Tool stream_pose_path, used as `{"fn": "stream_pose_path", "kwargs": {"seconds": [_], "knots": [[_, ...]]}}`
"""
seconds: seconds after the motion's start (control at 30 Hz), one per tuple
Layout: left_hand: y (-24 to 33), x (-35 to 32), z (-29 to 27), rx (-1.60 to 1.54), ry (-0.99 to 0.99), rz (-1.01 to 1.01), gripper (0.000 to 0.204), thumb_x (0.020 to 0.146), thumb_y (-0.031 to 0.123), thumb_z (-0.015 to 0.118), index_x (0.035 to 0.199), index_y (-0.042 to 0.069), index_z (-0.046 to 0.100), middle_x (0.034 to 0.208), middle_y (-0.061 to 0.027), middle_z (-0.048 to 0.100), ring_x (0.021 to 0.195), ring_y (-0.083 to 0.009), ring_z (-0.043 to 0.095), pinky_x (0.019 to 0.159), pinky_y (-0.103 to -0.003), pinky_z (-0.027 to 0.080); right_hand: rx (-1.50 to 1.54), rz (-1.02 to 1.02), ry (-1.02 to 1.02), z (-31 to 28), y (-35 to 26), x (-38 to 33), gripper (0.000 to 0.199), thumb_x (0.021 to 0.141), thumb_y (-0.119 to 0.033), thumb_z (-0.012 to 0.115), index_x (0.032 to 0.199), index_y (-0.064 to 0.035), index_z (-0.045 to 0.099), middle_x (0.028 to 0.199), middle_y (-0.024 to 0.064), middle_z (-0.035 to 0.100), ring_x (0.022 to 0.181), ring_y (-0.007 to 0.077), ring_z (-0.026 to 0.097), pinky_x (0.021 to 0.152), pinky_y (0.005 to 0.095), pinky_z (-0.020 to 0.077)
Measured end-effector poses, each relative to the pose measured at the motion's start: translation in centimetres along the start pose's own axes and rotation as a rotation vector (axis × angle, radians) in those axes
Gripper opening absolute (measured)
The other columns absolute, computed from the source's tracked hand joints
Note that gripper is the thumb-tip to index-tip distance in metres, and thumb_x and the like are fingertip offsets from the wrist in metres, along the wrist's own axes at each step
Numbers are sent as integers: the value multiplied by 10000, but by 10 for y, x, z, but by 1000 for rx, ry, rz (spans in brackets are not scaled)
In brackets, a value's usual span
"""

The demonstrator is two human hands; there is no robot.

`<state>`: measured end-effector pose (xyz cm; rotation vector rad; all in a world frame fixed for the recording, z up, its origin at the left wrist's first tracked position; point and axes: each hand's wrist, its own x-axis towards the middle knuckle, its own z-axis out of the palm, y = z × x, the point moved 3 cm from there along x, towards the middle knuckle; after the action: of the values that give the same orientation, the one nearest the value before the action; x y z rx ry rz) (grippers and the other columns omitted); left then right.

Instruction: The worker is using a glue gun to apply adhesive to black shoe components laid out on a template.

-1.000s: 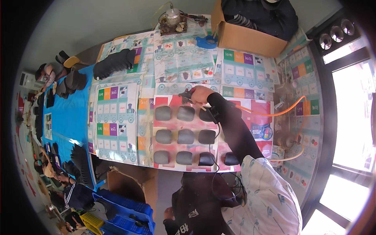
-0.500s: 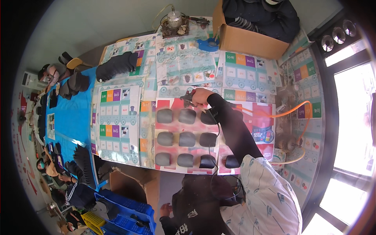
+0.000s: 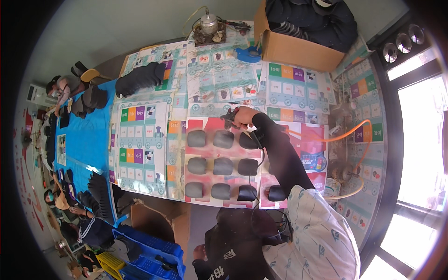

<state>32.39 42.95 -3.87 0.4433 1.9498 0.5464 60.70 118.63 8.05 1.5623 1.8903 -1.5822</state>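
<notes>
My right hand (image 3: 243, 116) grips a small dark spray gun (image 3: 228, 117) over the top row of rounded pads (image 3: 223, 139), which are laid in rows on a red-stained paper sheet (image 3: 207, 151). The left and middle pads are grey. The right-hand ones (image 3: 248, 166) and one extra at the front (image 3: 276, 192) are darker, nearly black. A thin black hose runs from the gun down along my dark sleeve. My left hand (image 3: 199, 253) hangs low by my dark apron, below the table edge, and its fingers are unclear.
Printed paper sheets cover the table (image 3: 140, 140). At the far edge are a cardboard box of dark items (image 3: 298, 49), a blue dish (image 3: 247, 53) and a metal pot (image 3: 208, 23). An orange hose (image 3: 347, 137) loops at right. Black piece stack (image 3: 140, 79), blue crate (image 3: 149, 252), seated people (image 3: 60, 88) at left.
My right hand and the spray gun have stayed over the top row of pads, shifting only slightly. The pads have not moved.
</notes>
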Motion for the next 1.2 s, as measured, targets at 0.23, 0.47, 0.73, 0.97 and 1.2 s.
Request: {"fn": "stream_pose_path", "kwargs": {"seconds": [0.23,0.47,0.73,0.97,1.2], "knots": [[19,4,2,-5,10,28,247,969,224,586,1072,18,675,824,-98,700,678,-172,651,590,-310,525,-10,31,38,-4,7,-10,117,623,-93,642,650,13,683,573,107,629,450,211,556,441,352,415],[28,-2,8,-141,50,-224,240,968,218,586,1062,23,689,814,-74,693,659,-162,636,562,-296,502,52,54,-21,-3,20,-18,128,664,-111,661,679,17,668,572,99,613,437,178,515,417,343,373],[7,1,3,33,37,80,233,975,222,572,1012,34,705,778,-51,669,637,-141,619,539,-289,484,76,67,-20,5,26,-28,117,686,-116,653,695,0,667,574,98,616,450,181,539,412,335,376],[4,3,5,44,28,107,205,978,203,584,1010,38,701,783,-58,679,642,-154,629,549,-291,492,176,66,32,12,37,-29,95,677,-81,661,701,10,675,545,102,601,424,184,534,391,331,370],[-7,-3,8,11,45,107,195,985,202,595,1020,45,706,794,-52,687,641,-157,627,555,-300,498,264,11,62,20,33,-27,88,687,-70,664,704,15,678,543,110,606,391,179,506,371,334,354]]}}
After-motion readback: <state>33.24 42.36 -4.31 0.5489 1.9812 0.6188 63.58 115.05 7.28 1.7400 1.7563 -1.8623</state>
